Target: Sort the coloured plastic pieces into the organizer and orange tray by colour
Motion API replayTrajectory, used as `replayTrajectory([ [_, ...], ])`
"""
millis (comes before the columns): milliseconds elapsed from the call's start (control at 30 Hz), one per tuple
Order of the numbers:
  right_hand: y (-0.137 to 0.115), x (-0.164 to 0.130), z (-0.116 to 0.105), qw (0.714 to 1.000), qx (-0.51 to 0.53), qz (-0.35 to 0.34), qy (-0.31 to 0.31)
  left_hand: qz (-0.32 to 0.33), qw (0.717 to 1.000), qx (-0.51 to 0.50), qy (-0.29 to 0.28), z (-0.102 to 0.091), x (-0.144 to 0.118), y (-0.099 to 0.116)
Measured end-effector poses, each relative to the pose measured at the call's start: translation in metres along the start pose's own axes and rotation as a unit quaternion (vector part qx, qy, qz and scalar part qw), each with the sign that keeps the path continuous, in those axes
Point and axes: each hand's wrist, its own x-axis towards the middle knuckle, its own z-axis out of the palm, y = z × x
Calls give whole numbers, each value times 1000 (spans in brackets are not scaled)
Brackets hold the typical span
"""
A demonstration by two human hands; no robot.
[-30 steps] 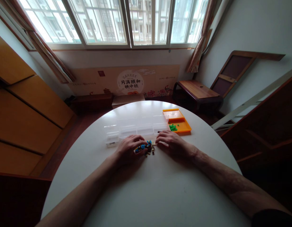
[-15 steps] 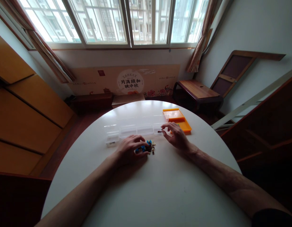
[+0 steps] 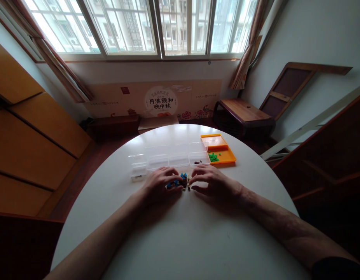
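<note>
A small heap of tiny pieces (image 3: pixel 182 182), blue, brown and pale, lies on the round white table (image 3: pixel 180 233) between my hands. My left hand (image 3: pixel 160 183) rests on the heap's left side with curled fingers over the blue pieces. My right hand (image 3: pixel 211 182) is at the heap's right edge, fingertips touching the pale pieces, fingers apart. Just beyond stands a clear plastic compartment box (image 3: pixel 168 158) with a dark piece in its right-hand cell. To its right sits an orange tray (image 3: pixel 223 153) holding green pieces (image 3: pixel 213 157).
The table's far edge lies just past the box and tray. Beyond it are a low wooden table (image 3: pixel 244 112), a printed board under the window, and wooden panels on the left and right.
My right hand reached up to the clear box's right cell half a second ago and has come back down to the heap. My left hand stayed on the heap.
</note>
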Motion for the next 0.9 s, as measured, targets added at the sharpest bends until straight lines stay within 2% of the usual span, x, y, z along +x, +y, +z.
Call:
replayTrajectory([
  [233, 10, -3, 8, 1000, 0, -25, -18, 2, 1000, 5, 2, 1, 0, 0],
  [633, 7, 0, 12, 999, -12, -46, -21, -4, 1000, 2, 2, -2, 2, 3],
  [767, 7, 1, 11, 999, -37, -21, 26, -1, 1000, 0, -2, -1, 1, 2],
  [900, 14, -2, 8, 980, -95, 86, 154, -1, 1000, -1, -2, -1, 1, 1],
])
